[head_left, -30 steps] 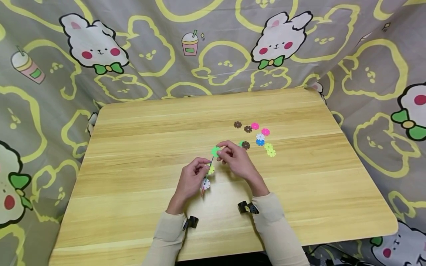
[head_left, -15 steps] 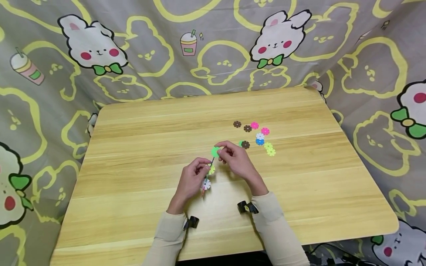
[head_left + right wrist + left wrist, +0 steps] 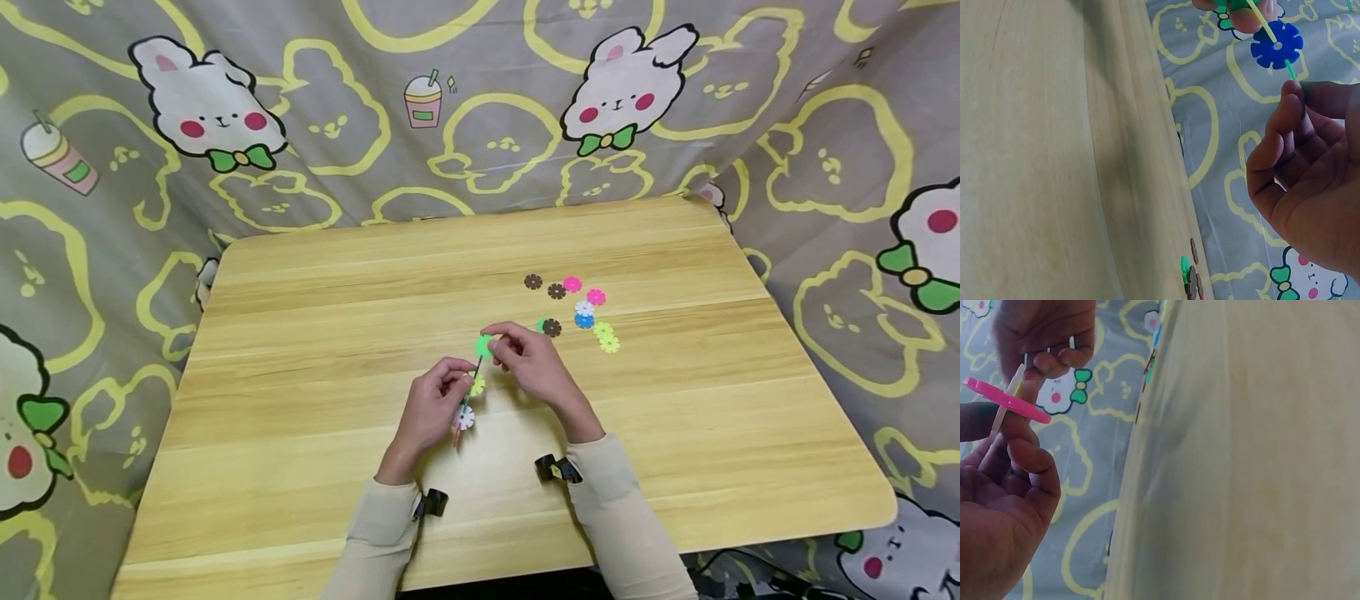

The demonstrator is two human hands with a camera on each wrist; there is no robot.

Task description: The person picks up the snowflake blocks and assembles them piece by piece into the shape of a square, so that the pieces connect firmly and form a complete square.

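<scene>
Between both hands, raised at the middle of the table, runs a chain of notched plastic snowflake discs slotted into one another. My left hand [image 3: 435, 404] pinches the chain by a yellow disc [image 3: 477, 385]. A white disc [image 3: 467, 417] hangs at its lower end. At the upper end my right hand [image 3: 532, 360] pinches a bright green disc [image 3: 483, 346] between thumb and fingertips. A pink disc [image 3: 1007, 400] crosses a pale edge-on one in the left wrist view. The right wrist view has a blue disc [image 3: 1277, 45] joined to yellow and green ones.
Loose discs lie flat beyond my right hand: several brown [image 3: 532, 282], pink [image 3: 596, 297], white [image 3: 584, 308], blue [image 3: 584, 322] and yellow [image 3: 610, 343] ones. One brown disc [image 3: 552, 328] partly covers a green one. A patterned curtain [image 3: 337, 100] surrounds the wooden table [image 3: 300, 333].
</scene>
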